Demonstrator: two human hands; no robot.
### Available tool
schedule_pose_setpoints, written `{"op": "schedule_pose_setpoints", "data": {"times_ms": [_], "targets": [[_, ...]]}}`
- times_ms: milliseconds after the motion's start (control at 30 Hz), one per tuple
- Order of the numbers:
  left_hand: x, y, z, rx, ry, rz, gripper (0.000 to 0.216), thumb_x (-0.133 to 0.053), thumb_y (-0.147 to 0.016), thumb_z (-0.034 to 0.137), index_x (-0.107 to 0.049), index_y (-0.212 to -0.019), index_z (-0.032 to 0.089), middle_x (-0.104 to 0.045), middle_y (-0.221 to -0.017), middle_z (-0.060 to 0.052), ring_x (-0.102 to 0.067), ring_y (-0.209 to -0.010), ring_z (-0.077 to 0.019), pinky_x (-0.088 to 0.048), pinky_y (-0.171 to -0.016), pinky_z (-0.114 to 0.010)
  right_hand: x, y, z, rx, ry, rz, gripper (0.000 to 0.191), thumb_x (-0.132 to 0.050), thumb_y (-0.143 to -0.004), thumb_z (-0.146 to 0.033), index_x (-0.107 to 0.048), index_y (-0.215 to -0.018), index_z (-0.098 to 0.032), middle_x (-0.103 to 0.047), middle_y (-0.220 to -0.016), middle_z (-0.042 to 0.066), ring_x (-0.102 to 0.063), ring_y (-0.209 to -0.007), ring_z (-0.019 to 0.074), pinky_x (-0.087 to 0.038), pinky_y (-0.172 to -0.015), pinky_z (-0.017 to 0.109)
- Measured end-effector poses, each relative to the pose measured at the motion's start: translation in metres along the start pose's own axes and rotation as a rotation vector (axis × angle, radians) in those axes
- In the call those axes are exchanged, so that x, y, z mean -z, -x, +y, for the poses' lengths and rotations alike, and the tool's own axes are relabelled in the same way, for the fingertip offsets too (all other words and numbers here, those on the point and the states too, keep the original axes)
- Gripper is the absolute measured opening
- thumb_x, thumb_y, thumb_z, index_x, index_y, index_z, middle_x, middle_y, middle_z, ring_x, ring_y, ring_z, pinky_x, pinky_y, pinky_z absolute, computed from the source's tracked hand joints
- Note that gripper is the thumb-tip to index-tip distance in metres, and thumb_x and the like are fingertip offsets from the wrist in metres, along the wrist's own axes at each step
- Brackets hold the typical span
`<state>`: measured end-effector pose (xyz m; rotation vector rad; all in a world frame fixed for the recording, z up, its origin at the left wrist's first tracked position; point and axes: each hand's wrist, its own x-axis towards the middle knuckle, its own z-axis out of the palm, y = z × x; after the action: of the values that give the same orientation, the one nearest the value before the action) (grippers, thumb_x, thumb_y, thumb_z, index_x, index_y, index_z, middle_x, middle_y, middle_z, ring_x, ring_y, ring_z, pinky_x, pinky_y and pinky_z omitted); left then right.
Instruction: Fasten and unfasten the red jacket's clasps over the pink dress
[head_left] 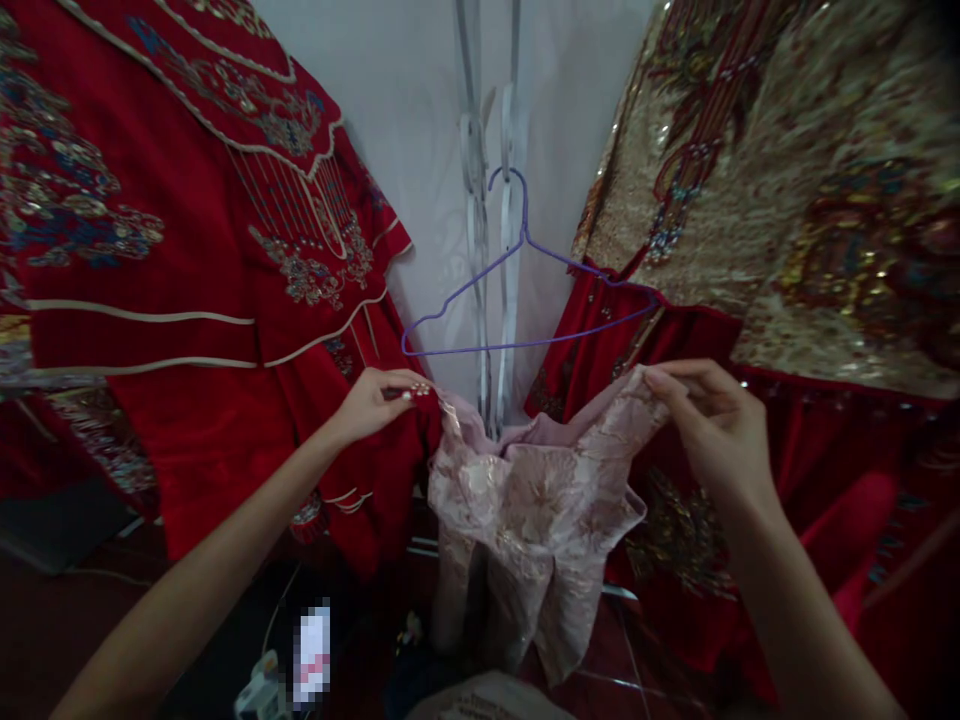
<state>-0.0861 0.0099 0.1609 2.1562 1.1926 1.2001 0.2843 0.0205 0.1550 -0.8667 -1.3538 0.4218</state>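
Observation:
A pale pink dress (536, 500) with a floral sheen hangs stretched between my two hands, its skirt falling toward the floor. My left hand (382, 400) pinches the shoulder on the left side, fingers closed. On the other side, my right hand (712, 420) grips the opposite shoulder between thumb and fingers. Just above the dress, a purple hanger (525, 235) hangs by its hook from a white rack strip (508, 260); no garment is on it. The dress's neckline lies open below the hanger's bottom bar, apart from it.
Red embroidered garments (202, 220) hang at the left. A gold beaded top (810, 200) over a red skirt (810, 450) hangs close on the right. Behind is a white wall (375, 70). Low at the left are a white power strip (262, 690) and a blurred screen (311, 655).

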Motion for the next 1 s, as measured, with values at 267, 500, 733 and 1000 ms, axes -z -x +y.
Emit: {"op": "schedule_pose_setpoints", "data": {"times_ms": [267, 500, 733, 1000], "targets": [[-0.101, -0.071, 0.054, -0.431, -0.386, 0.006, 0.033, -0.050, -0.070, 0.003, -0.070, -0.086, 0.024, -0.071, -0.099, -0.002, -0.050, -0.122, -0.0217, -0.032, -0.108, -0.051, -0.014, -0.002, -0.046, 0.137, 0.045, 0.007, 0.012, -0.067, -0.078, -0.033, -0.067, -0.084, -0.024, -0.065, -0.080, 0.001, -0.059, -0.070, 0.0135, -0.048, -0.064, 0.026], [-0.120, -0.113, 0.034, -0.306, -0.633, -0.067, 0.028, -0.050, -0.069, 0.008, -0.070, -0.084, 0.020, -0.071, -0.098, -0.005, -0.062, -0.103, -0.0229, -0.044, -0.095, -0.040, 0.007, -0.003, -0.043, 0.161, 0.067, 0.106, 0.013, -0.068, -0.076, -0.032, -0.067, -0.084, -0.022, -0.065, -0.077, 0.000, -0.057, -0.067, 0.0123, -0.044, -0.060, 0.025], [-0.074, -0.085, 0.028, -0.409, -0.262, -0.307, 0.041, -0.048, -0.065, 0.002, -0.072, -0.091, 0.020, -0.071, -0.100, -0.001, -0.064, -0.093, -0.0140, -0.047, -0.087, -0.026, 0.032, -0.025, -0.002, 0.162, 0.182, 0.369, 0.018, -0.070, -0.072, -0.033, -0.069, -0.084, -0.019, -0.065, -0.074, 0.001, -0.058, -0.066, 0.0138, -0.044, -0.060, 0.026], [-0.052, -0.070, 0.045, -0.407, -0.118, -0.378, 0.045, -0.046, -0.065, 0.000, -0.073, -0.096, 0.019, -0.071, -0.097, -0.004, -0.064, -0.089, -0.0135, -0.048, -0.085, -0.028, 0.017, -0.059, 0.017, 0.236, 0.251, 0.403, 0.016, -0.067, -0.073, -0.030, -0.069, -0.081, -0.016, -0.065, -0.074, 0.003, -0.058, -0.067, 0.0145, -0.044, -0.062, 0.026]]}}
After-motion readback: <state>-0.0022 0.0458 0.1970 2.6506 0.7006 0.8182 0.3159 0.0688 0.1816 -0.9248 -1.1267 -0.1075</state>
